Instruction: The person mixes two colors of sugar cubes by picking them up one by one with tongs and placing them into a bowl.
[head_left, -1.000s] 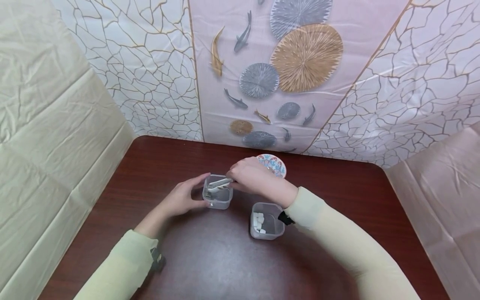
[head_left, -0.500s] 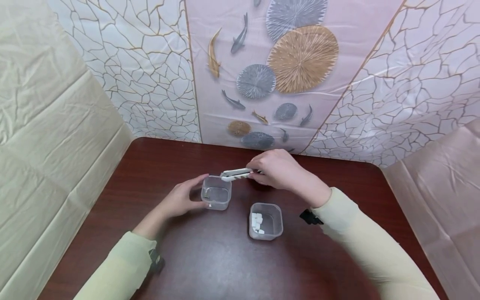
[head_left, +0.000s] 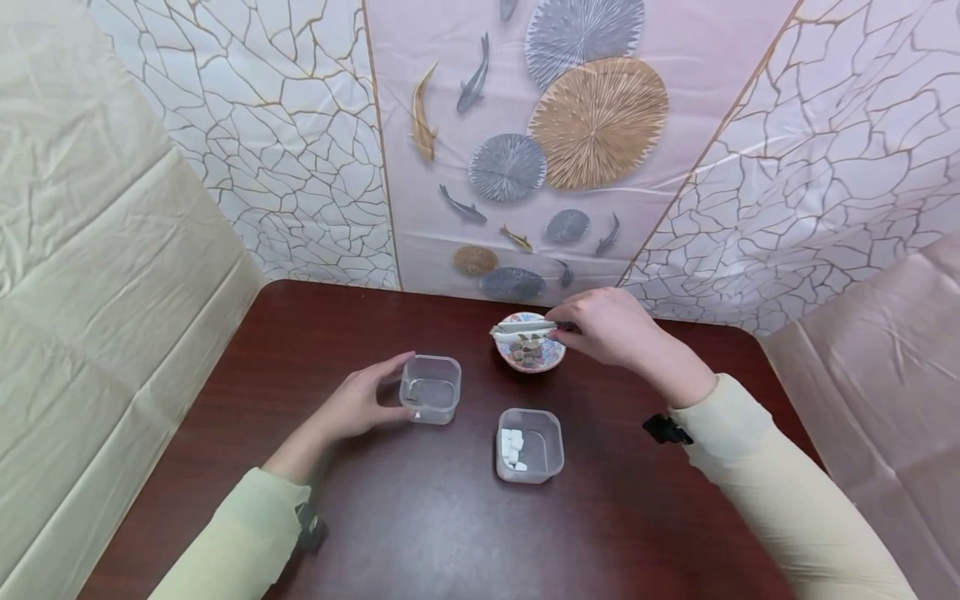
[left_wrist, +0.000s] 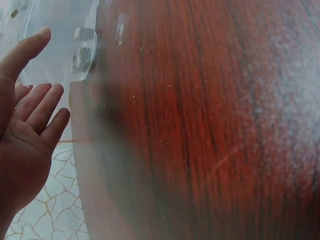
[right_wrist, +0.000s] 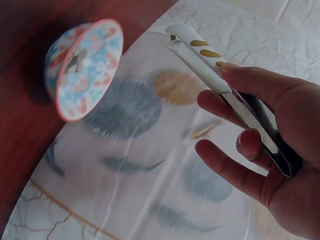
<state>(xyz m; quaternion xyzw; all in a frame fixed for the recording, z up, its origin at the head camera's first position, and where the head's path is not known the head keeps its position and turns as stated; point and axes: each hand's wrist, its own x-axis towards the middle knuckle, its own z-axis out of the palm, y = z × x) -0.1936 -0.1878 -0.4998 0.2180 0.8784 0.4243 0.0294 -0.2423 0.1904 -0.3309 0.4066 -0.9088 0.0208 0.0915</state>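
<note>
dark wood table (head_left: 420, 533): right hand (head_left: 611, 327) has carried pinched tongs (head_left: 525, 327) from clear tub (head_left: 431, 388) to the bowl (head_left: 531, 353) (next pick likely); left hand (head_left: 358, 402) open against the tub.

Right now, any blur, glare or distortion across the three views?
Head view: sharp, wide-angle bowing at the edges, soft glare on the table. Left wrist view: the clear container is washed out and hazy beside the left hand. Right wrist view: the patterned bowl is soft, the tongs sharper.

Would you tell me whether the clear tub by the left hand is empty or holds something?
Nearly empty: the clear tub shows a bare bottom with only a small dark bit near one corner, while the left hand rests against its side.
</note>
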